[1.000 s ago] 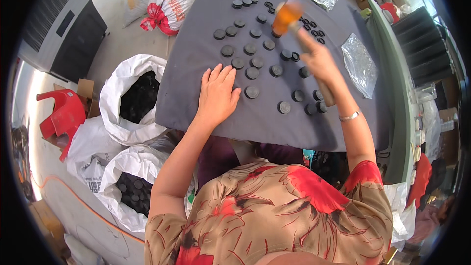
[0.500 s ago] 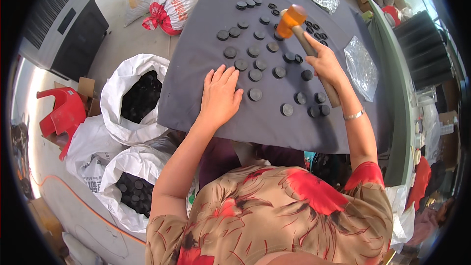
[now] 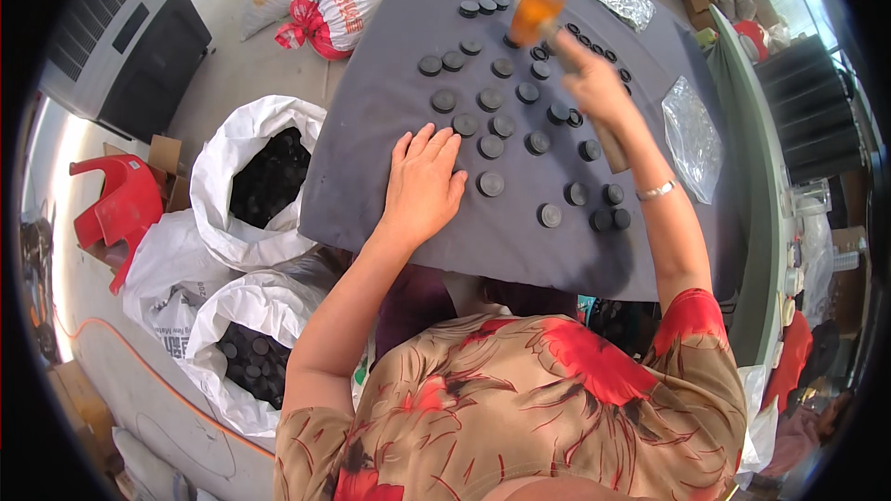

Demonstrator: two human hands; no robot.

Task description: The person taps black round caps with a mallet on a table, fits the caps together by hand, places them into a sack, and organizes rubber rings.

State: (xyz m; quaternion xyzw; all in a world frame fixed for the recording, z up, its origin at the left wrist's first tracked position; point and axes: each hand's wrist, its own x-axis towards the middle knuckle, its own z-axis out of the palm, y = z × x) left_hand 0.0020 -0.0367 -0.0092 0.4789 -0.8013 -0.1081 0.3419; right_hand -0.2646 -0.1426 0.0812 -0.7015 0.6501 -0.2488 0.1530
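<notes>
My right hand is wrapped round the handle of a mallet with an orange head; the head is blurred by motion over the far part of the table. Below and around it, round black caps are spread across the dark grey tabletop. Several black rings lie to the right of the mallet head, partly behind my right hand. Flat on the cloth at the near left rests my left hand, fingers stretched out, its fingertips beside a black cap.
Left of the table stand two open white sacks of black pieces and a red plastic stool. A tied sack sits beyond the table's left edge. Clear plastic bags lie along its right side. An orange cord crosses the floor.
The mallet head has shifted a little left and farther up the table, with my right hand following. My left hand stays flat in place. The whole view has shifted slightly.
</notes>
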